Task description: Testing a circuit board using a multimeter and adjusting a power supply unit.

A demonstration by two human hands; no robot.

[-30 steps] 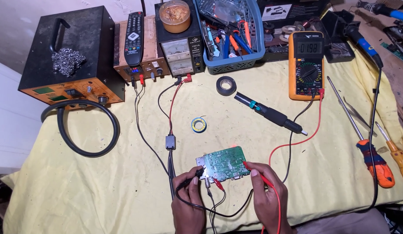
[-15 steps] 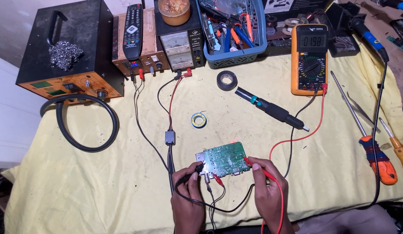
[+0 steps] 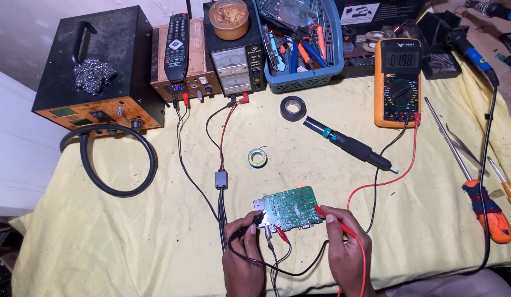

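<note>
Low in the frame, my left hand (image 3: 245, 242) pinches the black probe (image 3: 250, 226) at the green circuit board (image 3: 291, 208)'s left edge; my right hand (image 3: 346, 247) grips the red probe (image 3: 331, 215), tip on its right edge

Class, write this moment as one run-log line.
left hand: black probe at green circuit board edge | right hand: red probe on board | orange multimeter: display lit
</note>
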